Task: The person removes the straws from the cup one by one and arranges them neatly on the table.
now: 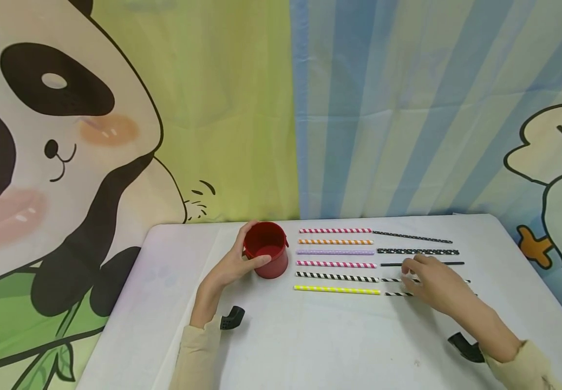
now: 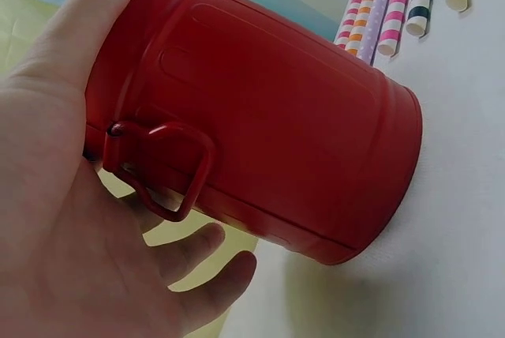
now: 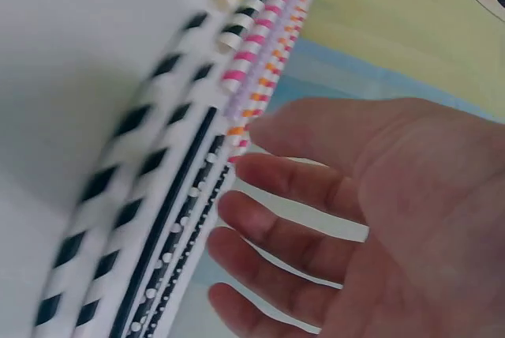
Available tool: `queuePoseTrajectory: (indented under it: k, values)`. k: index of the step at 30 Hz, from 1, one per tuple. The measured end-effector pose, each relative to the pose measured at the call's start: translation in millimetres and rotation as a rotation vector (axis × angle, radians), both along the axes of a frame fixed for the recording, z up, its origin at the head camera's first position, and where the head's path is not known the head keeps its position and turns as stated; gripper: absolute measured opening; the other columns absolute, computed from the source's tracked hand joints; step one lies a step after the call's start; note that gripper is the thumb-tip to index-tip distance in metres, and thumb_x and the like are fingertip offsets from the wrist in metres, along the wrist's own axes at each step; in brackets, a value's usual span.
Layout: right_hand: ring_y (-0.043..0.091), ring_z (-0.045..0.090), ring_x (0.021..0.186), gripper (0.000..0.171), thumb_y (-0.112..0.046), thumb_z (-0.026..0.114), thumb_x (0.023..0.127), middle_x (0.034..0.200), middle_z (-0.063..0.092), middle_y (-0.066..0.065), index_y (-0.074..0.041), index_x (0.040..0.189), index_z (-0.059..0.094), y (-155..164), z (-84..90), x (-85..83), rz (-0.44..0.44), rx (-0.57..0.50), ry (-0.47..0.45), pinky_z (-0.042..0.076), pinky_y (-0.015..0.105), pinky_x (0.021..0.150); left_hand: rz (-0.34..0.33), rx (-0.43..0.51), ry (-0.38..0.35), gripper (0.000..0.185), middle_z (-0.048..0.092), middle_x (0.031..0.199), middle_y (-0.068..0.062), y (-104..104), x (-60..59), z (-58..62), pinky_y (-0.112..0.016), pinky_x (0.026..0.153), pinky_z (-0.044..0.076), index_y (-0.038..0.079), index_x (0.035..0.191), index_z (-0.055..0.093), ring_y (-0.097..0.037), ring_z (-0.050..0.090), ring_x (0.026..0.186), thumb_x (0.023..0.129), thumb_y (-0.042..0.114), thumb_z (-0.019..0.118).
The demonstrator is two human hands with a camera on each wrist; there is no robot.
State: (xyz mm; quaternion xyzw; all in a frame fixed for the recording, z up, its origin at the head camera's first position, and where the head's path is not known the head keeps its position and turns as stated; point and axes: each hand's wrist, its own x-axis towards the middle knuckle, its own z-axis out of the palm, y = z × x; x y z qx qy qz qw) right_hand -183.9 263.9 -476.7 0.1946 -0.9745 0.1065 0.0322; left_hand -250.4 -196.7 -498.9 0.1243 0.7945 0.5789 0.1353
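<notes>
At the table's left part, a small red metal bucket has its mouth up. My left hand grips it by the rim, thumb on the near side and fingers round the far left. A folded wire handle shows on the bucket's side in the left wrist view. My right hand hovers over the right column of straws with loosely bent fingers, nothing between them. Beneath it lie a plain black straw and black-and-white striped straws. A dotted black straw lies just beyond.
Left of these, a column of paper straws runs from a pink striped straw through orange, lilac, pink and black to a yellow straw. All lie on a white-covered table. A printed curtain hangs behind the far edge.
</notes>
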Motion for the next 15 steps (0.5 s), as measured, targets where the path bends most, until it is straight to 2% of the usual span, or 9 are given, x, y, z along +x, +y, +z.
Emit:
queuePoseTrajectory:
  k: [5,8,12,15]
  values:
    - [0.027,0.065,0.088,0.014,-0.016,0.072,0.091,0.096,0.067,0.005,-0.01,0.103,0.069,-2.8,6.8,-15.4,-0.023,-0.083,-0.01,0.054,0.044,0.072,0.011,-0.056,0.022,0.093,0.038,0.153,0.001,0.6,1.2,5.3,-0.056,0.11,0.042,0.034,0.157,0.019,-0.029,0.034,0.143,0.086,0.037,0.079]
    - [0.03,0.065,0.092,0.017,-0.017,0.07,0.093,0.1,0.067,0.008,-0.008,0.108,0.068,-7.2,8.9,-24.3,-0.037,-0.112,-0.038,0.054,0.046,0.075,0.03,-0.14,0.06,0.093,0.041,0.151,0.007,0.5,1.4,10.1,-0.055,0.11,0.042,0.036,0.156,0.023,-0.024,0.036,0.142,0.083,0.044,0.08]
    - [0.031,0.065,0.097,0.02,-0.02,0.067,0.096,0.105,0.066,0.011,-0.007,0.11,0.067,-12.6,9.5,-37.8,-0.051,-0.155,-0.082,0.054,0.048,0.079,0.022,-0.25,0.125,0.091,0.026,0.163,0.01,-6.0,0.5,15.1,-0.061,0.116,0.032,0.042,0.158,0.018,-0.024,0.023,0.152,0.086,0.053,0.074]
    - [0.033,0.063,0.102,0.024,-0.023,0.064,0.099,0.11,0.065,0.015,-0.005,0.114,0.065,-13.3,7.1,-48.5,-0.06,-0.192,-0.112,0.053,0.05,0.083,0.012,-0.234,0.135,0.083,0.007,0.169,0.008,-17.1,-2.1,15.9,-0.065,0.119,0.022,0.041,0.16,0.006,-0.031,0.011,0.156,0.098,0.051,0.059]
